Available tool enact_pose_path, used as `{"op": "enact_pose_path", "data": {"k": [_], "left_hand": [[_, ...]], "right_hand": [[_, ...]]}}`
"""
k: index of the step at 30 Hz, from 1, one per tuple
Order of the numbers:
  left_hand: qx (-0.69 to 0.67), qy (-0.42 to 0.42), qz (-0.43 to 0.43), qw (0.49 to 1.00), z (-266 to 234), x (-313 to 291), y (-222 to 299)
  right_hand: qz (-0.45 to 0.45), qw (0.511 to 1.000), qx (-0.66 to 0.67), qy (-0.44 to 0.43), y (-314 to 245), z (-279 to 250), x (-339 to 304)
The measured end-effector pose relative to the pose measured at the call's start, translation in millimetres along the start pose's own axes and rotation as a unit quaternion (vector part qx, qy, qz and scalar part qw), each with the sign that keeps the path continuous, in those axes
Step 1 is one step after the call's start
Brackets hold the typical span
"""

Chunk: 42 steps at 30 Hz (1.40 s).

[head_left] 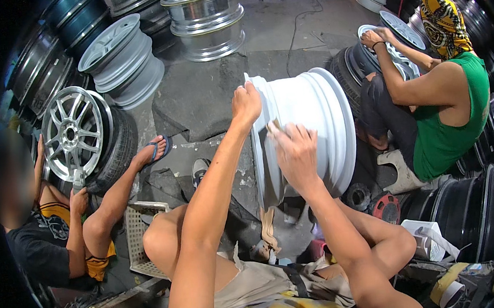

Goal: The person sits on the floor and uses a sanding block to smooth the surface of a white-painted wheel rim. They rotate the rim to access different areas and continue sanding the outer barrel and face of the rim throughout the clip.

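A white-coated wheel rim (312, 109) stands on edge between my knees, its barrel facing up toward me. My left hand (246, 103) is closed over the rim's upper left lip and steadies it. Bent over the barrel, my right hand (297, 157) pinches a small brown piece (274, 126) that looks like folded sandpaper, pressed to the white surface near the left lip. Most of that piece is hidden under my fingers. The rim's far side does not show.
On the left a person holds a silver spoked wheel (71, 133) with a tyre. Right, a person in a green top (456, 116) works over another wheel. Stacked rims (204, 22) stand behind. A beige plastic crate (138, 241) is beside my left knee; a white container (425, 239) is right.
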<state>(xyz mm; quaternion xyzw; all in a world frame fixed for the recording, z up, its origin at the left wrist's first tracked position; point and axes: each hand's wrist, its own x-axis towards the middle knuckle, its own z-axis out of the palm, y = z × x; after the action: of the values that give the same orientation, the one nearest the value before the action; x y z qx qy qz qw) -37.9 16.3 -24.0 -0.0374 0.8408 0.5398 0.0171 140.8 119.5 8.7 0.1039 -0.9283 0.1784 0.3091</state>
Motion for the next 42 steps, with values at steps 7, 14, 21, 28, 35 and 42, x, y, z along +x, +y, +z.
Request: {"op": "enact_pose_path", "data": {"k": [7,14,21,28,35,42], "left_hand": [[0.012,0.034,0.014,0.999,-9,11,-6],[0.02,0.032,0.009,0.999,-6,10,-10],[0.035,0.002,0.01,0.999,-5,-1,2],[0.025,0.045,0.031,0.998,-8,-1,-5],[0.009,0.036,0.008,0.999,-9,-1,-6],[0.015,0.022,0.004,1.0,-6,-13,7]], "right_hand": [[0.118,0.989,0.091,0.018,-21,5,-34],[0.12,0.987,0.077,0.075,-24,16,-10],[0.135,0.983,0.107,0.061,-7,18,4],[0.121,0.987,0.09,0.047,-18,13,-33],[0.174,0.975,0.12,0.064,-27,14,-22],[0.145,0.982,0.098,0.071,-14,21,14]]}}
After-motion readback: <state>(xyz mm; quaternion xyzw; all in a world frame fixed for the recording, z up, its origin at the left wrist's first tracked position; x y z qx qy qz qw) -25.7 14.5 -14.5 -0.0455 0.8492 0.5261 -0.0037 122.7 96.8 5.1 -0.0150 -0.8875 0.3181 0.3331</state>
